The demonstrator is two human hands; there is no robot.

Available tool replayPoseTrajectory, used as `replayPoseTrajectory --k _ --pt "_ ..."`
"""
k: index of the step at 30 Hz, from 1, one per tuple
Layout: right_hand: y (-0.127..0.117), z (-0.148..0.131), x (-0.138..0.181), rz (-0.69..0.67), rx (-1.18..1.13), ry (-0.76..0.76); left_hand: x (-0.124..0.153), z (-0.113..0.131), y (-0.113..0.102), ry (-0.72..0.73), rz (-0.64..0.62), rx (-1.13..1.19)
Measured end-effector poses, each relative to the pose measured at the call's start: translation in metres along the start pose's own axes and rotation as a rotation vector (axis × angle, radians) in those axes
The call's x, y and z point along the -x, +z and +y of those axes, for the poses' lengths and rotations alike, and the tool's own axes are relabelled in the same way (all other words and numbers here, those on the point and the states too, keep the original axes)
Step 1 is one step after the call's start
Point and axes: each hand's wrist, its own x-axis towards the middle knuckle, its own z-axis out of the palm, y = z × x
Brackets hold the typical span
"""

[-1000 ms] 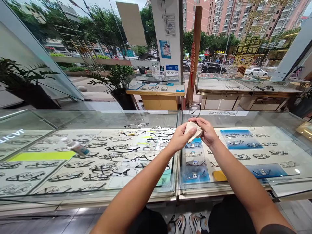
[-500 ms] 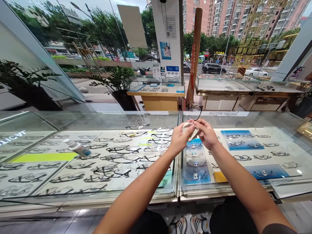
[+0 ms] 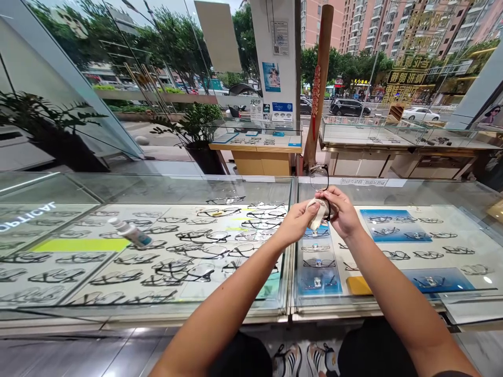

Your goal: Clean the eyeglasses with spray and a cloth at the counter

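Note:
My right hand [image 3: 342,212] grips a pair of eyeglasses [image 3: 327,177] by its middle; one dark-rimmed lens stands up above the fingers. The other lens is mostly covered by my hands. Pinched in my left hand [image 3: 299,220] is a pale cleaning cloth [image 3: 319,213], pressed against the lower part of the glasses. Both hands meet above the glass display case [image 3: 291,251]. To the left, a white spray bottle [image 3: 129,232] lies tilted on the case's glass top.
Rows of eyeglass frames [image 3: 202,235] lie inside the case, some on blue display cards [image 3: 393,212]. A yellow block [image 3: 358,285] is near the front right. Beyond stand a wooden post [image 3: 319,78], a potted plant [image 3: 196,131] and another glass counter [image 3: 365,141].
My hands and the glasses have shifted slightly right in the view. The cloth is now bunched lower against the glasses, and the upright lens has turned a little. The camera view has shifted too.

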Motion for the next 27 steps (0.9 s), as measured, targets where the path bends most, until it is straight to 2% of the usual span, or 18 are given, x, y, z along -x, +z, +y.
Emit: replayPoseTrajectory --k 3,6,11,19,21,27 --pt "-0.004 0.0 -0.003 -0.003 0.0 0.012 -0.001 0.005 -0.006 -0.008 -0.101 0.011" --pt "-0.004 0.002 -0.004 0.009 -0.046 0.008 -0.001 0.008 -0.009 -0.018 -0.13 0.026" --pt "0.003 0.006 -0.001 -0.023 -0.114 0.043 0.0 0.005 -0.005 -0.024 0.011 0.028" --pt "0.013 0.012 0.008 -0.09 -0.043 0.017 0.002 0.002 0.0 0.116 0.25 -0.058" --pt "0.015 0.013 0.009 -0.084 -0.011 0.002 0.002 0.001 0.001 0.124 0.268 -0.072" --pt "0.013 0.01 0.006 -0.06 0.055 -0.035 0.0 0.0 -0.001 0.144 0.217 -0.141"
